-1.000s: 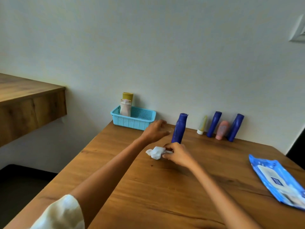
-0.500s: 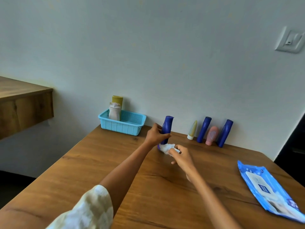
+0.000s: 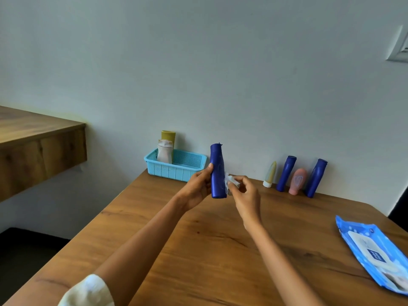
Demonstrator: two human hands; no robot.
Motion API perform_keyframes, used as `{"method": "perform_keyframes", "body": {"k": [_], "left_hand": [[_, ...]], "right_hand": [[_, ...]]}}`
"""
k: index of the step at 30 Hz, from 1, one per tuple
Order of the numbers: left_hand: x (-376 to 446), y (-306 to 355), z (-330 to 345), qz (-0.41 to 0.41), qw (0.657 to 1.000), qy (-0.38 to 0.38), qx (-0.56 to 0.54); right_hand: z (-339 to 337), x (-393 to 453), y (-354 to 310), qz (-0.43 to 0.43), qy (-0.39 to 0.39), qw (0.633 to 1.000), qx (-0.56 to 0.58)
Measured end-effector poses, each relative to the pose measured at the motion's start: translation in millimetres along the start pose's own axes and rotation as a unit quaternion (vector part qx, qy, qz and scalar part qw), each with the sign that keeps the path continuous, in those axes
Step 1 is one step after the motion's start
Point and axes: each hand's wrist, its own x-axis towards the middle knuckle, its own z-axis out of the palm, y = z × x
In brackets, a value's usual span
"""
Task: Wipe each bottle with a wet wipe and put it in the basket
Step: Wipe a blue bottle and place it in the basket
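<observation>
My left hand (image 3: 196, 187) grips a tall dark blue bottle (image 3: 217, 171), held upright above the wooden table (image 3: 198, 250). My right hand (image 3: 245, 193) pinches a crumpled white wet wipe (image 3: 230, 181) against the bottle's right side. A light blue basket (image 3: 176, 165) stands at the table's far left corner with a white bottle (image 3: 165, 153) and a mustard-yellow bottle (image 3: 168, 136) inside. Against the wall stand a small yellowish tube (image 3: 270, 174), two blue bottles (image 3: 286, 173) (image 3: 315, 177) and a pink bottle (image 3: 297, 181).
A blue pack of wet wipes (image 3: 375, 252) lies flat near the table's right edge. A wooden shelf (image 3: 37, 146) juts from the wall at the left, beyond a gap. A wall switch (image 3: 400, 47) sits at upper right.
My left hand took hold of the blue bottle and lifted it off the table. My right hand brought the wipe up from the tabletop to the bottle's side.
</observation>
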Motion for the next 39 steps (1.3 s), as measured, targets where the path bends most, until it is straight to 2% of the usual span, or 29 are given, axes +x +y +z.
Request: {"method": "perform_keyframes", "body": {"k": [3,5,7,12,18,23,25,29,32,35,37,39], "left_hand": [[-2,-1,-6,0.013,1.0,0.008,-0.025],[-3,1,-12,0.016,0.999,0.022,-0.03],[-4,2,-18,0.016,0.999,0.034,-0.028],[-1,1,-14,0.028,0.996,0.055,-0.061],[10,16,-19,0.041,0.994,0.069,-0.068],[10,10,-15,0.047,0.997,0.039,-0.054],[8,12,-11,0.047,0.996,0.026,-0.067],[6,19,-13,0.049,0.996,0.035,-0.071],[3,20,-17,0.053,0.995,0.045,-0.077],[-1,19,-13,0.047,0.997,0.033,-0.047],[-3,19,-8,0.049,0.998,0.019,-0.036],[-6,24,-7,0.055,0.998,0.02,-0.036]], "right_hand": [[14,-9,-8,-0.098,0.004,0.995,-0.023],[18,-18,-6,-0.17,-0.029,0.983,-0.061],[19,-21,-1,-0.203,-0.054,0.974,-0.089],[25,2,-14,-0.142,0.009,0.985,-0.098],[34,1,-25,-0.213,-0.021,0.969,-0.125],[23,24,-26,-0.137,0.022,0.986,-0.096],[25,23,-32,-0.163,0.034,0.982,-0.093],[29,0,-27,-0.234,-0.016,0.965,-0.12],[23,3,-19,-0.203,-0.019,0.974,-0.097],[25,19,-28,-0.172,0.021,0.982,-0.078],[31,23,-43,-0.183,0.049,0.979,-0.07],[37,18,-53,-0.211,0.043,0.973,-0.081]]}}
